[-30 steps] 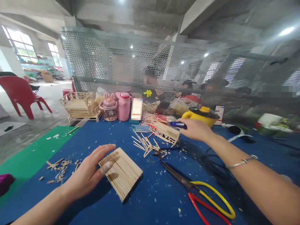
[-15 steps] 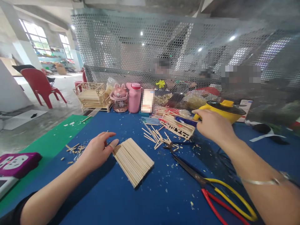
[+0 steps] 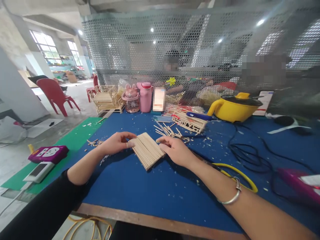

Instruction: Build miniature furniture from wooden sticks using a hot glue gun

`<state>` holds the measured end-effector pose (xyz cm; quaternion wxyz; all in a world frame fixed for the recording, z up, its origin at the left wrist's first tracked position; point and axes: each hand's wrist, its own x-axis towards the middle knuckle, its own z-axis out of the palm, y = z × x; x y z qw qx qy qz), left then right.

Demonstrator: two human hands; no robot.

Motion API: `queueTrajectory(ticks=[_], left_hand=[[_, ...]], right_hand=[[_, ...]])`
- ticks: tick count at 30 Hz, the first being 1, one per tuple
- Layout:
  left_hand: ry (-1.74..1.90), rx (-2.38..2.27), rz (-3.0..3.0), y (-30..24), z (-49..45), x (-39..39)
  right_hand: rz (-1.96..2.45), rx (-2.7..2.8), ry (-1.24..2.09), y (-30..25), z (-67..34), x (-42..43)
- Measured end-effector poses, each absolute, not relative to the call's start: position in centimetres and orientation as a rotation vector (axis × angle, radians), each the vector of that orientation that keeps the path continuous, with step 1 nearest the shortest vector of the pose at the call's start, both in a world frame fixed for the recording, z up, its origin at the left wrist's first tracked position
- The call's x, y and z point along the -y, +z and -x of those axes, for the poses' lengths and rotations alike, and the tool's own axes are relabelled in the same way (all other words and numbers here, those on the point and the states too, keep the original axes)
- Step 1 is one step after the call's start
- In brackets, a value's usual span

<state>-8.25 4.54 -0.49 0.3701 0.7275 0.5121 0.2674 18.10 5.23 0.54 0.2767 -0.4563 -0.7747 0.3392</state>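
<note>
A flat panel of wooden sticks (image 3: pixel 148 150) lies on the blue table (image 3: pixel 155 190) in front of me. My left hand (image 3: pixel 116 142) pinches its left edge with thumb and fingers. My right hand (image 3: pixel 175 150) grips its right edge, fingers curled over the sticks. Behind the panel lie loose sticks (image 3: pixel 166 130) and a small stick frame (image 3: pixel 189 122) with a blue-handled tool (image 3: pixel 200 116) on it.
A yellow pot (image 3: pixel 233 108), pink bottles (image 3: pixel 145 96) and a stick-built model (image 3: pixel 107 99) stand at the back by a mesh screen, with people behind it. Black cables (image 3: pixel 250 150), yellow scissor handles (image 3: pixel 240 175) and a purple object (image 3: pixel 297 181) lie right. A purple power strip (image 3: pixel 48 153) sits left.
My right hand left the blue-handled tool at the back and came down onto the right edge of the stick panel. My left hand moved from flat on top to pinching the left edge.
</note>
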Motion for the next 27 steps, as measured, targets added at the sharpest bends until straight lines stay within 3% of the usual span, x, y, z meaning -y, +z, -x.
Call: queueTrajectory(ticks=[15, 27], left_hand=[[0.598, -1.482, -1.981, 3.4, 0.2, -10.8], [0.329, -1.899, -2.173, 3.3, 0.9, -3.4]], right_hand=[[1.108, 2.175, 1.390, 2.5, -19.8, -2.7], [1.780, 2.481, 0.426, 4.7, -27.1, -6.1]])
